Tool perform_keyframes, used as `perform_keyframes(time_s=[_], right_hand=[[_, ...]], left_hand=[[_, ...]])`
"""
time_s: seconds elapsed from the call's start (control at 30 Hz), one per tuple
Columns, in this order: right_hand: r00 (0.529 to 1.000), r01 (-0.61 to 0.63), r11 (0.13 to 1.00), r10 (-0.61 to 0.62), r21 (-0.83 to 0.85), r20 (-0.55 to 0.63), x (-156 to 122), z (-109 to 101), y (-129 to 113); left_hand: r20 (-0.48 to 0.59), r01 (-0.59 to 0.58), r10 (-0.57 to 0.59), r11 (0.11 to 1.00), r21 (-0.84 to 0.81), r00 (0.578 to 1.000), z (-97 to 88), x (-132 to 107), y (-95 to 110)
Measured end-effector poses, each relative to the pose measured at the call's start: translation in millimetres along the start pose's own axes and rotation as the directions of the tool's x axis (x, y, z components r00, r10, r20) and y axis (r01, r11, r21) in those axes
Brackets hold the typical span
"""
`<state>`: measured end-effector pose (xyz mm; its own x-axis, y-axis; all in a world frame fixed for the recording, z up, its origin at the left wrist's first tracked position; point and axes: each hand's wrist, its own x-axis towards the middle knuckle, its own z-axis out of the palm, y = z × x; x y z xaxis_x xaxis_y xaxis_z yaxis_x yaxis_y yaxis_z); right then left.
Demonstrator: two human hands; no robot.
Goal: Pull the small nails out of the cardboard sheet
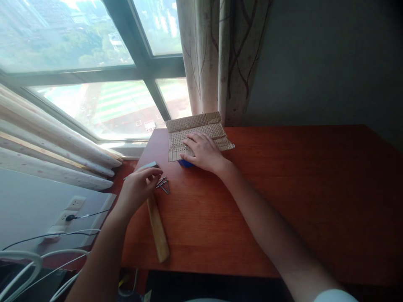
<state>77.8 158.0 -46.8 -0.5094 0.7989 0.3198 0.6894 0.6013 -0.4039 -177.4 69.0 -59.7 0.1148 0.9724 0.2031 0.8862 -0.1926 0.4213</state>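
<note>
A hammer lies on the desk, its wooden handle pointing toward me and its metal head at the far end. Over it is my left hand, thumb and fingertips pinched together; whatever may be between them is too small to make out. Several loose nails lie just right of those fingertips. My right hand rests on a creased brown cardboard sheet full of small holes, fingers stretched out over it. A blue object shows under the sheet's near edge, mostly hidden.
The reddish wooden desk stretches far to the right. Windows and curtains border its far left side. A wall socket with a plug and several cables sits low at the left.
</note>
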Motion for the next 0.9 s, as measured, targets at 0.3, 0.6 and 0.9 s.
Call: perform_keyframes(time_s=[0.3, 0.6, 0.9], right_hand=[[1.0, -0.006, 1.0, 0.005, 0.014, 0.009, -0.2, -1.5, -0.5], [1.0, 0.009, 1.0, -0.009, 0.003, 0.0, 0.5, 0.6, 1.0], [1.0, 0.01, 1.0, -0.01, 0.01, 0.0, 0.2, 0.4, 0.1]], left_hand=[[0.042, 0.024, -0.028, 0.994, 0.104, 0.999, 10.8, -4.8, 0.1], [-0.192, 0.032, -0.031, 0.999, 0.005, 0.981, 1.1, 9.7, 21.9], [-0.22, -0.084, 0.064, 0.993, -0.086, 0.973, 4.3, 54.1, 66.0]])
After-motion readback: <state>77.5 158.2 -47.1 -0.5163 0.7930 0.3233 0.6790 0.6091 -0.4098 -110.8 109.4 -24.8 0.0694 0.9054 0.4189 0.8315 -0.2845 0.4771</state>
